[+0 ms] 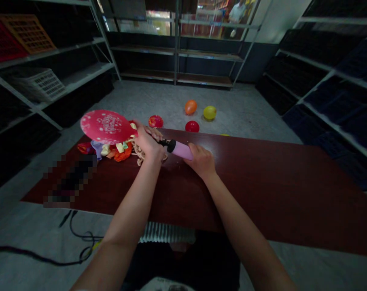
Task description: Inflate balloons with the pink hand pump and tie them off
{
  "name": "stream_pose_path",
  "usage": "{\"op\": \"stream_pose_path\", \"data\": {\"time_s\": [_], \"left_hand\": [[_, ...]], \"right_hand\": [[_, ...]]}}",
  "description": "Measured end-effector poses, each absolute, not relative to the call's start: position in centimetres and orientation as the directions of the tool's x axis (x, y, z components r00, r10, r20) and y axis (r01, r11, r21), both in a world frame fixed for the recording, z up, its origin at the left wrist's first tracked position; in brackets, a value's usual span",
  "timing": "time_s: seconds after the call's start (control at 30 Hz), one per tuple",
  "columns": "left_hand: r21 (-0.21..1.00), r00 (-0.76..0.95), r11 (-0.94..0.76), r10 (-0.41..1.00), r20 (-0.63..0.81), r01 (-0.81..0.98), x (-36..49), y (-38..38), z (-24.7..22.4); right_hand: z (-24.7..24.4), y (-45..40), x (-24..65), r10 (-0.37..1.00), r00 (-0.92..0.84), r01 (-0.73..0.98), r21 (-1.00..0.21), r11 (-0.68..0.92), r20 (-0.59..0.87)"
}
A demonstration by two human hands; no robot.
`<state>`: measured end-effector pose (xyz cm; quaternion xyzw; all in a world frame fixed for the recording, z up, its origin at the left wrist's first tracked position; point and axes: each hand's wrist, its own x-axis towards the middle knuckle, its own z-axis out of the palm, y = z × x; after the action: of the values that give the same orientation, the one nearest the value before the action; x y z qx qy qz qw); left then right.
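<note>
Grip snug, left hand (147, 142) holds the red balloon (106, 127), long axis pointing left; right hand (202, 160) clasps the pink pump (182, 150).

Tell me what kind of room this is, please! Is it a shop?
It looks more like a storeroom, though I can't be sure. There are big metal shelves by the walls, an orange crate and a white crate on them, and a plain grey floor.
</note>
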<state>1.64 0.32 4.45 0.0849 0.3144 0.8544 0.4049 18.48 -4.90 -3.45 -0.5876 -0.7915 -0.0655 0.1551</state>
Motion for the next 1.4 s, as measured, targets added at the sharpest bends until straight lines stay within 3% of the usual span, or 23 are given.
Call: {"op": "stream_pose_path", "data": {"time_s": [0.23, 0.53, 0.83, 1.13, 1.27, 1.4], "left_hand": [[0.593, -0.653, -0.49, 0.753, -0.081, -0.639, -3.8, 0.9, 6.9], [0.546, -0.666, -0.541, 0.745, -0.041, -0.64, -10.3, 1.1, 5.7], [0.573, -0.688, -0.585, 0.724, 0.048, -0.574, -6.6, 0.4, 4.9], [0.616, -0.535, -0.406, 0.844, -0.03, -0.675, 1.4, -0.4, 1.7], [0.632, -0.515, -0.351, 0.852, -0.09, -0.691, 1.4, -0.1, 1.4], [0.651, -0.533, -0.379, 0.845, -0.046, -0.658, 0.0, 0.2, 1.7]], "right_hand": [[-3.7, -4.7, 19.3, 0.913, -0.237, 0.962, -0.053, 0.269, 0.331], [-4.9, -4.1, 18.1, 0.862, -0.335, 0.936, 0.034, 0.349, 0.381], [-4.9, -4.3, 18.3, 0.859, -0.303, 0.946, 0.021, 0.324, 0.412], [-5.0, -4.7, 17.6, 0.863, -0.254, 0.958, -0.005, 0.285, 0.437], [-4.8, -5.2, 17.0, 0.873, -0.243, 0.959, -0.029, 0.281, 0.422], [-4.2, -5.4, 16.4, 0.878, -0.273, 0.948, -0.048, 0.316, 0.392]]}}
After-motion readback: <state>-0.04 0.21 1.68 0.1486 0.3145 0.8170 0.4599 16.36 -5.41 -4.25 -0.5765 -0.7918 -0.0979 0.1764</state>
